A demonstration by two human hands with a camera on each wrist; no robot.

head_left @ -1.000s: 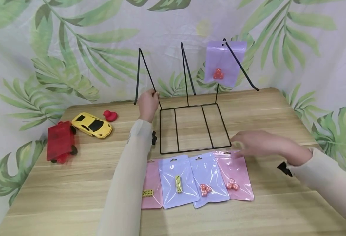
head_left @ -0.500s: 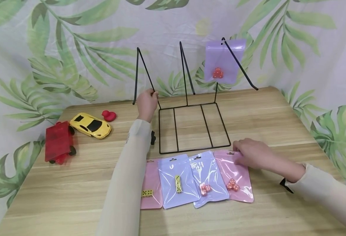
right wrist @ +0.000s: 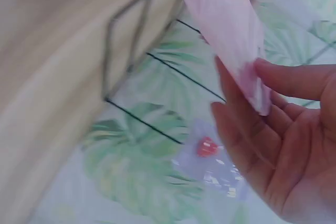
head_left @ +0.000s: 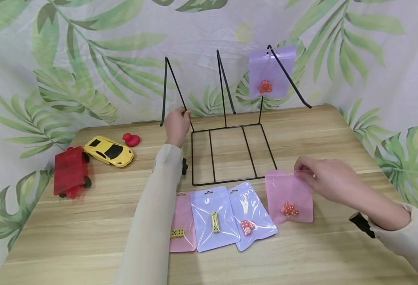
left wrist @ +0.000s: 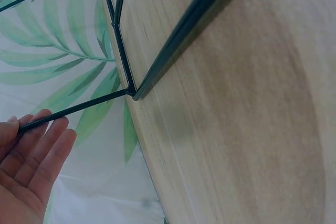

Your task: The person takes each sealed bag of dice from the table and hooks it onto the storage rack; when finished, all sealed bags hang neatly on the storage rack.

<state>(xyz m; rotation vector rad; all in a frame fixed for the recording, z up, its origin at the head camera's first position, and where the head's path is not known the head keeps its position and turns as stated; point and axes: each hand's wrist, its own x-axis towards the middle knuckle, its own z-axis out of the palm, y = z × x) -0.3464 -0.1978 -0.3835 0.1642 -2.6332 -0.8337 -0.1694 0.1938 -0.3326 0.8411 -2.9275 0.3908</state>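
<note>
My left hand (head_left: 177, 126) pinches the left upright of a black wire rack (head_left: 227, 127), thumb on one side and fingers on the other in the left wrist view. With thumb and fingers my right hand (head_left: 328, 178) pinches the top corner of a pink zip bag (head_left: 289, 194) holding red dice. That bag hangs upright right of the rack's base. In front of the rack lie a lilac-blue bag (head_left: 253, 215) with red dice, another blue bag (head_left: 214, 217) with yellow dice, and a pink bag (head_left: 185, 209) with yellow dice, partly hidden by my left sleeve.
A purple bag (head_left: 272, 71) with red dice hangs on the rack's right hook. On the left of the table (head_left: 98, 233) stand a red toy vehicle (head_left: 71, 172), a yellow toy car (head_left: 109, 151) and a small red duck (head_left: 131, 139). A leaf-patterned cloth (head_left: 130, 23) hangs behind.
My right hand has reached the right pink bag, pinched its top and lifted it off the row, up and to the right. My left hand stays on the rack.
</note>
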